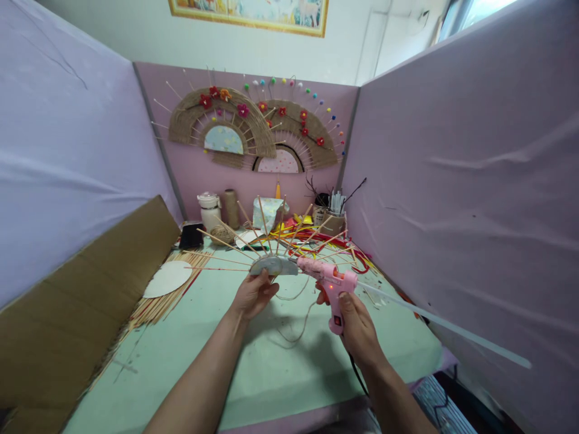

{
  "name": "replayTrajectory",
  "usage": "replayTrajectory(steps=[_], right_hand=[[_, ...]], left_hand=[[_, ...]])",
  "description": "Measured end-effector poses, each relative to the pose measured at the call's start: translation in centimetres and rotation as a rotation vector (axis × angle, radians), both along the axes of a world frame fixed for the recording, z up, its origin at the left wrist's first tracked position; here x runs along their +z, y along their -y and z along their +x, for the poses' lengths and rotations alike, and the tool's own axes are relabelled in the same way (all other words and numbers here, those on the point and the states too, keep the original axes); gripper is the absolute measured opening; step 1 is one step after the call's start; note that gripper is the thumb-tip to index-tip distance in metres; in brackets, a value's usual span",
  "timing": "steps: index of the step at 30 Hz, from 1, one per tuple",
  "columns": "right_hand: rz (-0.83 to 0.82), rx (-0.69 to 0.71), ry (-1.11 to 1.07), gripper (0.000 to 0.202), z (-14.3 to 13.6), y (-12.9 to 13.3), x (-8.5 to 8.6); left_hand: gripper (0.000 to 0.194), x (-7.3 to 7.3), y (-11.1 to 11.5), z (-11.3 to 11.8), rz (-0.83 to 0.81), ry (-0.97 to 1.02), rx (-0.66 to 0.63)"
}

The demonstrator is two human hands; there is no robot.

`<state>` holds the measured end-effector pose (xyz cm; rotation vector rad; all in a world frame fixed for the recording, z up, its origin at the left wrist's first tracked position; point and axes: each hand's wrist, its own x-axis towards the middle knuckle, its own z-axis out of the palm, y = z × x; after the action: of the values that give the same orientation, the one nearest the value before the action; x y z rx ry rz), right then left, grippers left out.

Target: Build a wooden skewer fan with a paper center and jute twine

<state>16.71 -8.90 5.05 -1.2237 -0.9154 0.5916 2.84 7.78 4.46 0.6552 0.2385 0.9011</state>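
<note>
- Here, I see the left hand (253,295), arm stretched forward, pinching one grey half-disc (284,266) by its lower edge.
- Right of the half-disc, the right hand (358,325), forearm angled inward, wraps one pink glue gun (333,288).
- Left of the half-disc: one white oval (167,279) on loose sticks (149,310).
- Beyond the half-disc, I count two fans (190,117).

I see the bare left forearm (203,369) and right forearm (392,386) reach forward, angling inward; the left hand (254,295) pinches with its thumb (261,278) on top, while the right hand (360,327) grips, fingers (321,297) curled around.
</note>
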Motion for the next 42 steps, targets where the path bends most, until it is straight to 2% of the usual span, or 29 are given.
replayTrajectory(steps=[42], right_hand=[[-0.012,0.005,0.024,0.047,0.34,0.03,-0.31]], left_hand=[[0.031,0.22,-0.45,-0.33,-0.079,0.044,0.012]])
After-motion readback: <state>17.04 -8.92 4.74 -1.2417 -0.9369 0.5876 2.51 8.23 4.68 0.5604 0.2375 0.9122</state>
